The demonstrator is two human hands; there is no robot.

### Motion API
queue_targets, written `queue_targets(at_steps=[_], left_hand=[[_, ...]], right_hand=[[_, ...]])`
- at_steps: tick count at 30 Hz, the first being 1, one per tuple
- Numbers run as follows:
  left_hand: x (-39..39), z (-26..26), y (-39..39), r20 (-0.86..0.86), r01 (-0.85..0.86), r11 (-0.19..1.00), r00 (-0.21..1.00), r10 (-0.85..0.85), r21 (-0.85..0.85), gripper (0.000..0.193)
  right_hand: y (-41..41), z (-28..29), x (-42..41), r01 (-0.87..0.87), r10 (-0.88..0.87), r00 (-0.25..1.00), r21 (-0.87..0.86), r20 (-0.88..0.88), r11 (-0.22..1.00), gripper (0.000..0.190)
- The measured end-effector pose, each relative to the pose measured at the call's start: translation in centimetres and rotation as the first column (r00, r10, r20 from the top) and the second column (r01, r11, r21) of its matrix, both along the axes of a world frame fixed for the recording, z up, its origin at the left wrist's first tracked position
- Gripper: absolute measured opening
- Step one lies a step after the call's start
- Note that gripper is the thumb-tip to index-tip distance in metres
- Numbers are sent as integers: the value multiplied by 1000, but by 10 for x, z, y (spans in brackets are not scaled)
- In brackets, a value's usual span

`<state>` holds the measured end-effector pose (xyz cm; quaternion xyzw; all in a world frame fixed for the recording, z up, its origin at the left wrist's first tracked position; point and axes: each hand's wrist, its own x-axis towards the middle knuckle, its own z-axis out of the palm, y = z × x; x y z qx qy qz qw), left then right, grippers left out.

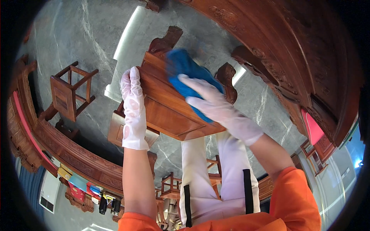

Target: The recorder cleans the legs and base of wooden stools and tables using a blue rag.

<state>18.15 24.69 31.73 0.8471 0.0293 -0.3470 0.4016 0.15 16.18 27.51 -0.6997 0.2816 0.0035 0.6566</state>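
A small reddish-brown wooden table (170,112) with carved, curved legs is in front of me, its panelled top tilted towards my body. My left hand (133,106), in a thin white glove, grips the table's left edge. Under my right hand (212,104), also gloved in white, a blue cloth (193,75) lies bunched against the right part of the wood. The cloth's far end is blurred. Two fingers of the right hand spread over the cloth, while its thumb side and the rest are partly hidden.
A wooden stool (68,92) lies tipped on the grey marble-look floor (95,34) at left. Behind my left forearm is another stool (115,127). Large carved wooden furniture (277,43) curves along the right, and a carved bench (78,153) runs along the left.
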Motion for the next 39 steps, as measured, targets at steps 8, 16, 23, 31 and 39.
queue_targets(at_steps=[8, 16, 23, 31, 39], left_hand=[[-2, -5, -9, -117, -48, 997, 992, 41, -59, 47], [14, -36, 13, -38, 100, 995, 994, -101, -13, 46], [10, -28, 3, 89, 54, 996, 995, -48, -74, 52], [14, -66, 4, 139, 71, 994, 987, -82, 80, 63], [12, -70, 7, 167, 66, 998, 984, -65, -1, 57]], right_hand=[[-34, -15, 98, -109, 127, 990, -242, 60, 964, 37], [-13, 12, -186, 174, -155, 867, -2, -473, 985, 43], [-34, 34, -175, 667, -479, 701, 249, -528, 702, 46], [-13, -36, -88, 133, -190, 932, -197, -309, 971, 46], [-47, -91, 130, -50, 70, 996, -327, 49, 944, 48]])
